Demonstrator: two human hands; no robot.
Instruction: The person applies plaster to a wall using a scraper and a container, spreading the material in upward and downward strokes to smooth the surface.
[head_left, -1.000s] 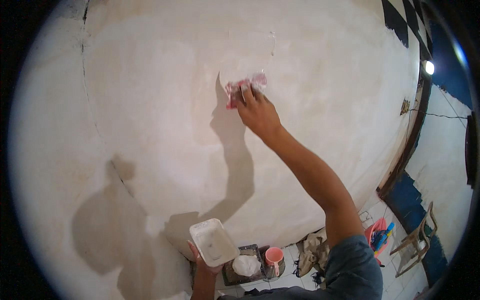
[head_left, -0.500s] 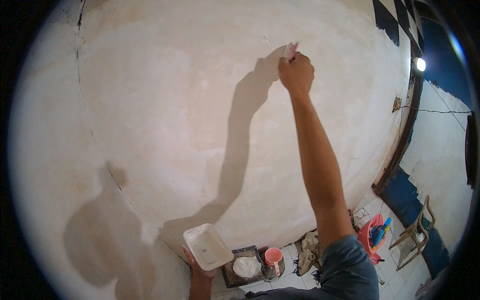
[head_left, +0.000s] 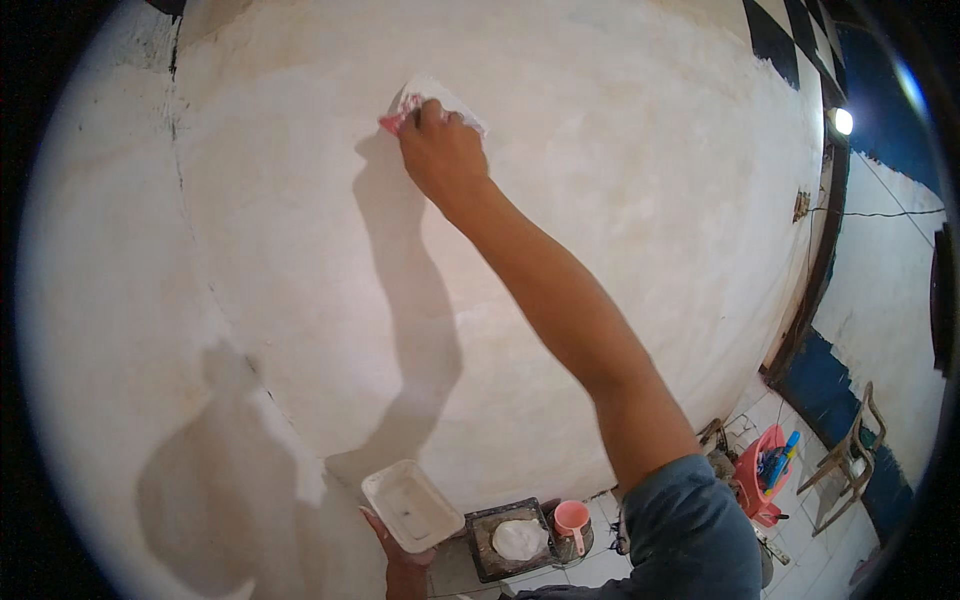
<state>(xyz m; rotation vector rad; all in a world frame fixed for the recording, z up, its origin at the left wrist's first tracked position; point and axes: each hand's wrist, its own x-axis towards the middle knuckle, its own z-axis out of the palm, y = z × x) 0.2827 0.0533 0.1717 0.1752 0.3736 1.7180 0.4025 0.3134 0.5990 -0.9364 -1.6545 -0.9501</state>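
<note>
Overhead: your right hand (head_left: 440,150) is raised high on the pale plastered wall (head_left: 620,200), near its upper edge, arm fully stretched.
Right hand grip: fingers closed around a flat scraper (head_left: 432,102) with a pinkish handle; its pale blade lies flat against the wall.
Scraper position: toward the wall's top left, just right of a dark vertical crack (head_left: 178,130).
Left hand (head_left: 405,560): low, by the wall's bottom edge; it cups a white rectangular tray (head_left: 410,505) from beneath, fingers curled on its underside.
Tray: tilted, open face up, smeared with pale paste, held apart from the wall.
Floor below: a dark square container (head_left: 512,540) with a white lump in it, just right of the tray; a small pink cup (head_left: 572,520) touching its right side.
Further right: a red basket (head_left: 762,478) with blue-handled tools and a plastic chair (head_left: 850,450), well apart from you.
Shadows: your arm and head shadows fall on the wall, left of the arm.
</note>
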